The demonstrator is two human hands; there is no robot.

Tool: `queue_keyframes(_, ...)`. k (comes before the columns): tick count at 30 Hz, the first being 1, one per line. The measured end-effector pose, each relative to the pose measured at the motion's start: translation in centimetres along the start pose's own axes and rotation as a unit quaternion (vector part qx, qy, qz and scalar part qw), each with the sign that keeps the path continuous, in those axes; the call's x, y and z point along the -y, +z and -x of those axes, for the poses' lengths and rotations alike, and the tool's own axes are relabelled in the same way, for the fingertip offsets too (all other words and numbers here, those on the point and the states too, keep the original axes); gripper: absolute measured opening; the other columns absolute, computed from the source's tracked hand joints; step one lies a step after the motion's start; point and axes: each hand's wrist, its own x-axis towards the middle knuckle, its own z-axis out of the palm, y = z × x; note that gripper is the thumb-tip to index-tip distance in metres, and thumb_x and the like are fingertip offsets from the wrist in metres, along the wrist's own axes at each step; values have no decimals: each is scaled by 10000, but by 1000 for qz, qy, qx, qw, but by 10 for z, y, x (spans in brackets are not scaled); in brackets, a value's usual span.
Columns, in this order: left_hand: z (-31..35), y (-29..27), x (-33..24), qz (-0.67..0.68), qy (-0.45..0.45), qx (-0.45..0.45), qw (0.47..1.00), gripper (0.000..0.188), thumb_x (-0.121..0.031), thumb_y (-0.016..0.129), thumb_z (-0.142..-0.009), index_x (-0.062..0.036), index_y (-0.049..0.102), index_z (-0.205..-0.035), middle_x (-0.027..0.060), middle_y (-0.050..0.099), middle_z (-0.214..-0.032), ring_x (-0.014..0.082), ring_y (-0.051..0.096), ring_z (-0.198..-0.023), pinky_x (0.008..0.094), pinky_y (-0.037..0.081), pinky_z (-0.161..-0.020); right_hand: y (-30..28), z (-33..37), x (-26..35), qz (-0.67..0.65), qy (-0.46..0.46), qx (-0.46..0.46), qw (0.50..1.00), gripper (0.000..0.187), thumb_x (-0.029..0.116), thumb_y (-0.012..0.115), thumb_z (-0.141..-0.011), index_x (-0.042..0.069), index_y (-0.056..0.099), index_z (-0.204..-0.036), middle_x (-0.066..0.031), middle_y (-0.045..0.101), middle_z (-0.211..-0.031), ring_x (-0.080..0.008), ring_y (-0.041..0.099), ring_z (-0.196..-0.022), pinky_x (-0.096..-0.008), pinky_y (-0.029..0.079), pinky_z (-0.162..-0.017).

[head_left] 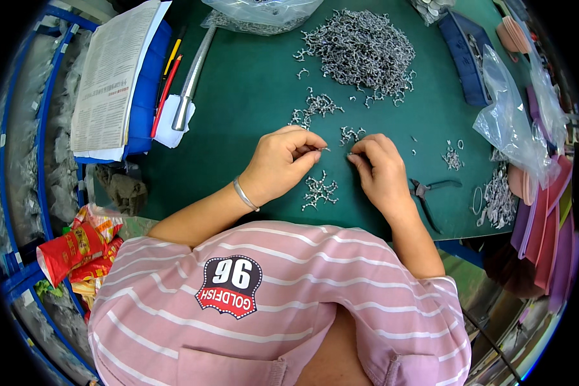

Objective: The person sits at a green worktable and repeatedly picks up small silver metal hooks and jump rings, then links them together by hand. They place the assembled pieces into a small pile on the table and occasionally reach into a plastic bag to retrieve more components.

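Note:
Over the green table, my left hand (288, 156) pinches a small silvery metal piece (325, 149) between thumb and fingertips. A little to its right, my right hand (378, 168) has its thumb and forefinger pressed together; whatever is between them is too small to make out. Between the hands and just beyond lies a little cluster of metal pieces (350, 134). Closer to me sits another small pile of curved pieces (319, 191). Beyond my left hand is a looser cluster (316, 106). Pliers (428, 190) with dark handles rest beside my right wrist.
A large heap of metal pieces (367, 55) covers the far middle. At left stand a blue bin with papers (112, 77), a red pencil (167, 96) and a tapered metal rod (193, 80). A blue tray (463, 58), plastic bag (511, 109) and small piles (498, 196) lie right.

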Motion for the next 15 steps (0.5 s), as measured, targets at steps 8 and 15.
queue_keyframes(8,0,3,2,64,-44,8,997,159,34,623,-854,41,646,-1011,87,669,-942,134,674,-834,239,544,-742,1,-3,6,-133,61,-29,989,124,-61,666,-762,1,644,-867,-120,640,-897,-239,642,-760,-313,510,-631)
queue_keyframes(15,0,3,0,87,-82,0,993,173,22,639,-850,41,636,-1022,76,679,-910,124,670,-817,235,541,-735,3,-3,6,-127,86,-13,988,139,-64,669,-759,4,654,-879,-122,645,-878,-238,639,-748,-307,508,-628)
